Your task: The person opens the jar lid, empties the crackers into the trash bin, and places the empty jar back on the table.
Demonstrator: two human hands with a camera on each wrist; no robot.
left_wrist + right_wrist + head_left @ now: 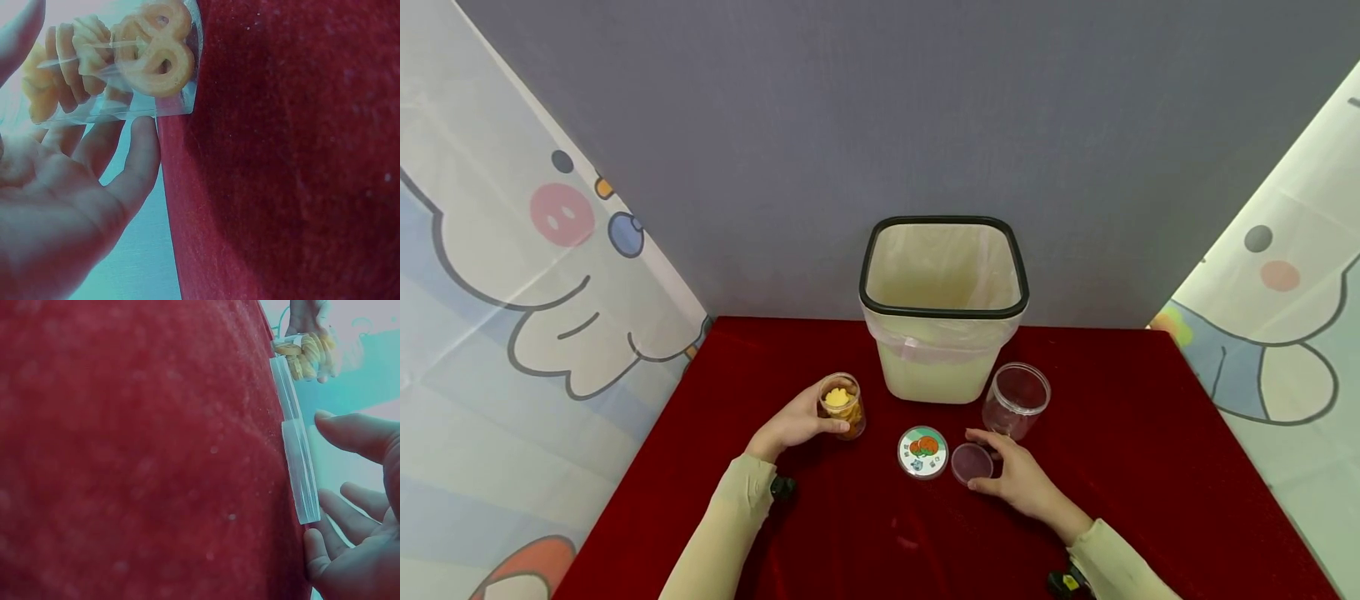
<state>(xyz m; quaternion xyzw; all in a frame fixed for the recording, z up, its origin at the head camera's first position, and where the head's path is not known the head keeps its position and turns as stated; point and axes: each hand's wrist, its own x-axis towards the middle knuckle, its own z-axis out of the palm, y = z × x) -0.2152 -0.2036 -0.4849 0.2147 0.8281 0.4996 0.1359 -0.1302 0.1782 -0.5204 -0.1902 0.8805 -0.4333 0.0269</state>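
Note:
My left hand point(797, 421) grips a clear jar of cookies point(842, 417), its fingers wrapped about the side. The jar stands uncapped on the red cloth; a pretzel-shaped cookie point(159, 56) and swirled ones show through its wall. Over a clear round lid point(972, 464) my right hand point(1018, 479) is spread, thumb near one edge and fingertips at the opposite edge. That lid point(300, 472) lies flat on the cloth, and the thumb stands slightly off it in the right wrist view. Just left of it lies a lid with a printed label point(922, 452) of orange fruit.
An empty clear jar point(1017, 400) stands behind my right hand. At the back is a cream bin point(932, 367) with a black rim and a plastic liner. Red cloth point(865, 533) covers the table, a grey panel point(947, 108) rises behind, and cartoon-printed sheets point(542, 292) flank it.

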